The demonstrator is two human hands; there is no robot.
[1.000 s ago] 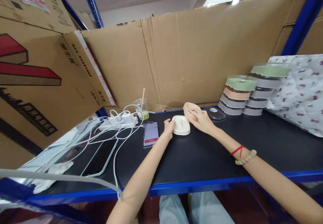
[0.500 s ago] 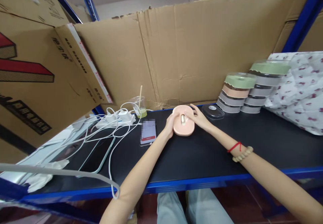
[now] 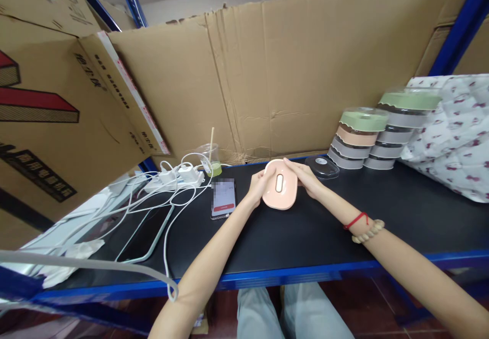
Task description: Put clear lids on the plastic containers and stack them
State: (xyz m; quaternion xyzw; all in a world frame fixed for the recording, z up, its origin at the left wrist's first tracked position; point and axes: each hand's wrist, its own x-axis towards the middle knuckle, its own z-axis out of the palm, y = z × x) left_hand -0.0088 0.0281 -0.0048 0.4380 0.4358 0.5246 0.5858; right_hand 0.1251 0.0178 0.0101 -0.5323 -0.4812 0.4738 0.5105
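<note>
A pink rounded lid-like piece (image 3: 286,194) is held above the black tabletop, in the middle of the head view. At its centre sits a pale oval inset with a gold-coloured rim. My left hand (image 3: 259,186) grips the left edge, its thumb lying across the top face and its other fingers partly hidden. At the upper right edge, my right hand (image 3: 305,177) is closed on the same piece, with some fingers hidden behind it. Just right of that hand lies a dark clear-topped oval case (image 3: 323,167) with a round white label.
Stacked round containers (image 3: 357,137) and a patterned white bag (image 3: 458,140) stand at right. To the left are a lit phone (image 3: 223,199), a dark phone (image 3: 147,234), a power strip (image 3: 179,177) with tangled cables and a cup with a straw (image 3: 214,168). Cardboard (image 3: 305,74) walls the back.
The right thumb has moved off the centre of the pink piece to its right edge, uncovering the oval inset. The piece has shifted slightly right and towards me.
</note>
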